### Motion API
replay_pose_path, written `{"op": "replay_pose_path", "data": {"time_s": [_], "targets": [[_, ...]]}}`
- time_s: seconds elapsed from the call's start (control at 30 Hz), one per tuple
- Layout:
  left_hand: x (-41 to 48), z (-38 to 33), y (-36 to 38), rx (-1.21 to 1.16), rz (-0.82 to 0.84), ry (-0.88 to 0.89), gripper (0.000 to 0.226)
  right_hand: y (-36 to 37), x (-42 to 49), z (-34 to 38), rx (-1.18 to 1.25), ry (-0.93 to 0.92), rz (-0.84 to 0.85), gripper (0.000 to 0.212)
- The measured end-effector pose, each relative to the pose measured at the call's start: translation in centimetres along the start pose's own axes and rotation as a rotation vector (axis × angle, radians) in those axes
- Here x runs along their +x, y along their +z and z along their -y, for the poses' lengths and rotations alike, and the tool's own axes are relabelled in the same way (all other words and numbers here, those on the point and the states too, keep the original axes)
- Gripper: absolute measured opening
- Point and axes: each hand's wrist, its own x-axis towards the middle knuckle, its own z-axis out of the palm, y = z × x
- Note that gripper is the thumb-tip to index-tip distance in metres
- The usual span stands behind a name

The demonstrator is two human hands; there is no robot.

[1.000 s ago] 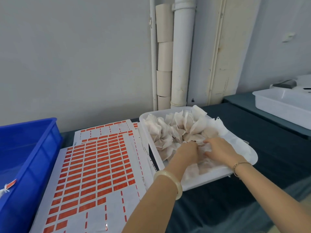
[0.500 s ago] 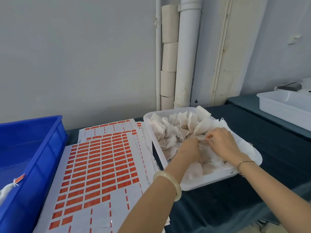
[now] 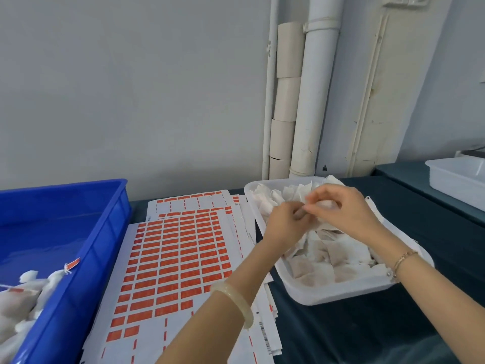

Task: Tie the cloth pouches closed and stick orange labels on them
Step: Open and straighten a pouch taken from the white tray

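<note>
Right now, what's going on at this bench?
A person's left hand and right hand both pinch one cloth pouch just above the white tray of loose pouches, seemingly tying it. The partly used orange label sheet lies left of the tray. The blue crate at far left holds tied pouches, one showing an orange label.

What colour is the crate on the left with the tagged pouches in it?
Blue; the crate shows best in the head view.
</note>
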Motion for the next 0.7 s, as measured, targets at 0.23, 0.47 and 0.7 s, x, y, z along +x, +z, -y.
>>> {"op": "replay_pose_path", "data": {"time_s": [0.23,0.47,0.7], "targets": [[-5.4,1.1,-6.5,-0.209,-0.148,-0.103,0.020,3.7,-0.2,3.4,0.302,-0.011,0.019,0.022],[-13.6,2.8,-11.8,-0.286,-0.260,-0.241,0.026,10.8,-1.5,6.8,0.416,-0.031,0.150,0.012],[-19.3,4.7,-13.5,-0.505,-0.271,-0.348,0.026,16.8,-3.4,8.9,0.415,-0.077,0.339,0.015]]}}
